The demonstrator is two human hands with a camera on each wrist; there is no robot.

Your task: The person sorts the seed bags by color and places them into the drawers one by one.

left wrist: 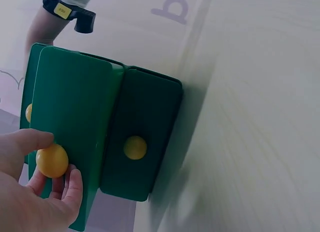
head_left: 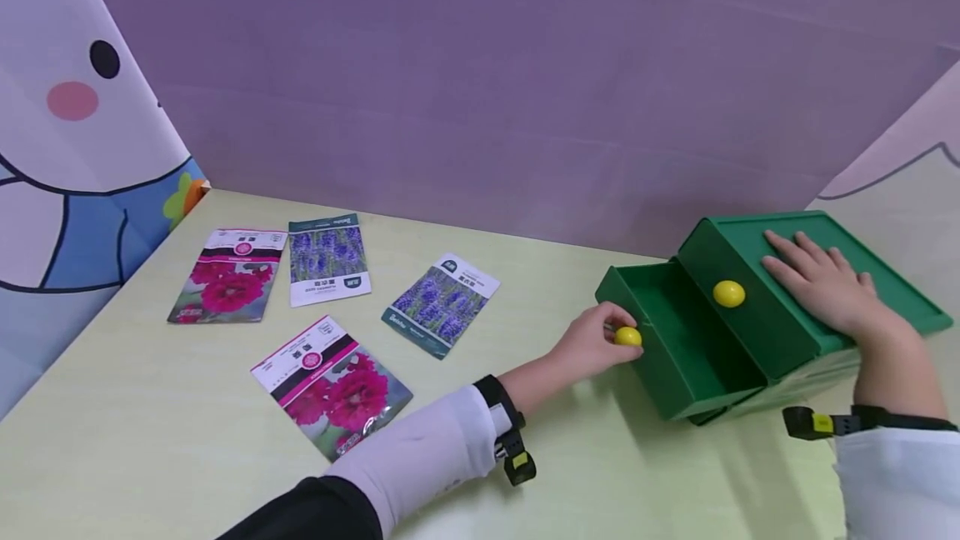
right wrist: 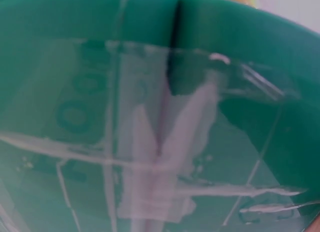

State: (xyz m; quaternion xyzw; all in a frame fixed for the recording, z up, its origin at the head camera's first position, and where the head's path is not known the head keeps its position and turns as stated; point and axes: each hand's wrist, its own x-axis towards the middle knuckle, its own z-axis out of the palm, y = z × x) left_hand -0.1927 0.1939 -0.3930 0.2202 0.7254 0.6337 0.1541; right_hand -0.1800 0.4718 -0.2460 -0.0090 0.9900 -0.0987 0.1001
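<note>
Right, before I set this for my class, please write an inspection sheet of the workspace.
Surface: flat, pale table.
Job's things: green box, one drawer open, yellow knob on that drawer's front.
Clutter: four flower packets lying flat, left of the green box.
Grips: left grip pinches the yellow knob; right grip rests on the green box's top.
Cables: nothing seen.
Surroundings: purple backdrop, cartoon print at left.
</note>
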